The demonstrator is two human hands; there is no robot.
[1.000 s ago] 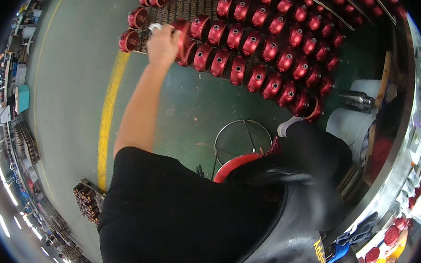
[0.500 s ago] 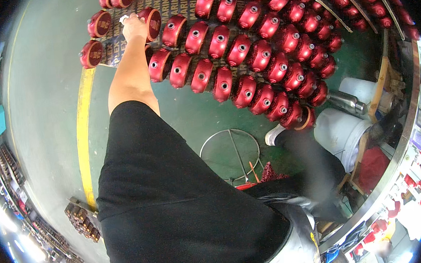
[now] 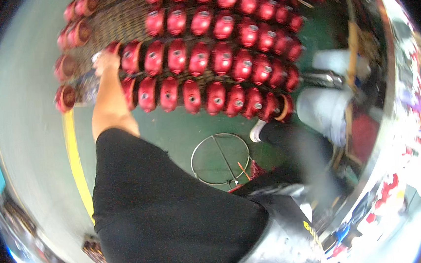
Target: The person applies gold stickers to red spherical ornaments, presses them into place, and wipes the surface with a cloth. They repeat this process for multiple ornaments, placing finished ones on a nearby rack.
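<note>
Several rows of red, round cast parts (image 3: 200, 58) lie on a brown woven mat (image 3: 113, 23) on the green floor. My left hand (image 3: 105, 61) reaches out from a black sleeve to the left end of the rows. It rests against a red part (image 3: 130, 56) at the mat's edge. The fingers are turned away, so I cannot make out their grip. More red parts (image 3: 64, 98) stand along the mat's left side, beside a clear plastic wrap (image 3: 86, 87). My right hand is out of the picture.
A round metal ring frame (image 3: 220, 158) stands on the green floor below the rows. A yellow floor line (image 3: 77, 162) runs down the left. A white shoe (image 3: 256, 132) and pale buckets (image 3: 325, 107) are at the right, with cluttered shelves beyond.
The view has swung, so the rows of red parts now lie more level across the top. My left hand stays at the left end of the rows.
</note>
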